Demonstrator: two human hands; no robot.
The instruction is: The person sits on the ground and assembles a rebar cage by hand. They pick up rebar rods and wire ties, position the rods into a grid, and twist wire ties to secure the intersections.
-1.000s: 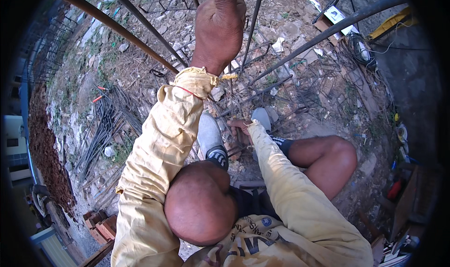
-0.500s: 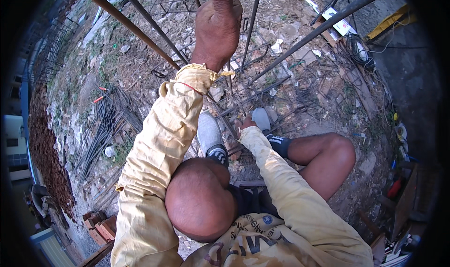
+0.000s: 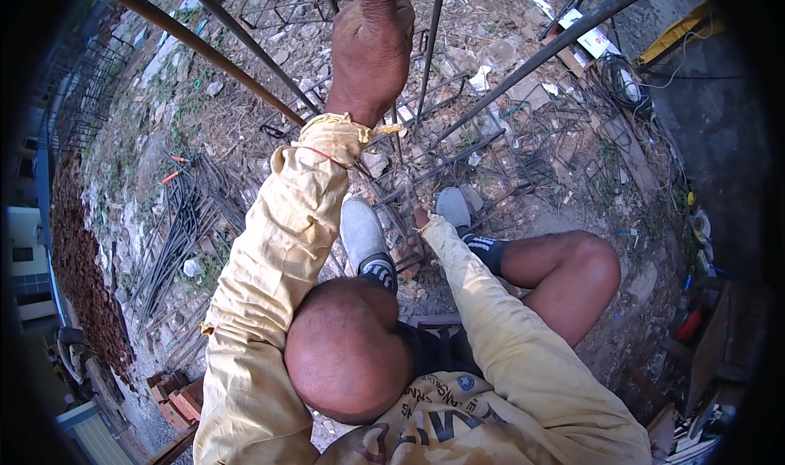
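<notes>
My left hand (image 3: 372,40) is raised at the top of the view, its fingers closed around an upright rusty steel bar (image 3: 431,48) of a rebar cage (image 3: 458,150); a yellow sleeve covers the arm. My right hand (image 3: 420,218) reaches down to the cage's thin wires between my two grey shoes (image 3: 362,234). Only a small part of that hand shows past the sleeve cuff, so its grip is unclear. A head (image 3: 347,346) and a bent bare knee (image 3: 576,269) fill the lower middle.
Long slanted bars (image 3: 204,44) cross the upper left and upper right. A bundle of loose steel rods (image 3: 176,224) lies on the dirt at left. Red bricks (image 3: 176,400) sit at lower left. Coiled cable (image 3: 625,85) and a yellow board (image 3: 675,32) lie at right.
Both hands stay almost where they were. The left hand keeps its hold on the bar, and the right hand has shifted only slightly at the wires.
</notes>
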